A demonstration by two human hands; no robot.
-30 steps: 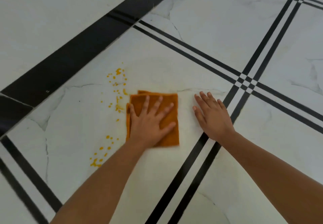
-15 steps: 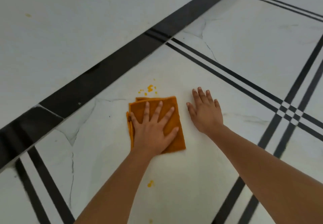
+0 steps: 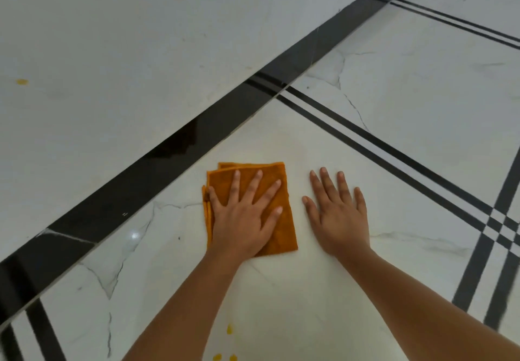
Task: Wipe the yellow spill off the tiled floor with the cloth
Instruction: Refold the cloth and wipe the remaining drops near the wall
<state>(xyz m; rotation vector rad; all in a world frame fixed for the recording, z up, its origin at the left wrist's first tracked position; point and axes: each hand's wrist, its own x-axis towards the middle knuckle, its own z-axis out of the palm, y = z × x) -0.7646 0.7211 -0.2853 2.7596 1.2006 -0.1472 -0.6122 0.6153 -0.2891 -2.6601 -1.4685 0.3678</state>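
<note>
Squarely atop cloth [image 3: 285,234], left hand [image 3: 242,220]; yellow drops [image 3: 230,329], apparently, nearer

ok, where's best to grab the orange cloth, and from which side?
Pinch the right edge of the cloth, coming from the right. It lies folded flat; that edge looks like a clean fold, while loose layers show at the left. The left hand covers its middle; the right hand rests flat on the tile just beside it.

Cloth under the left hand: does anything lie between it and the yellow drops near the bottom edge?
Nothing visible. Only bare tile lies between the cloth and the yellow drops; the left forearm runs beside that path.
</note>
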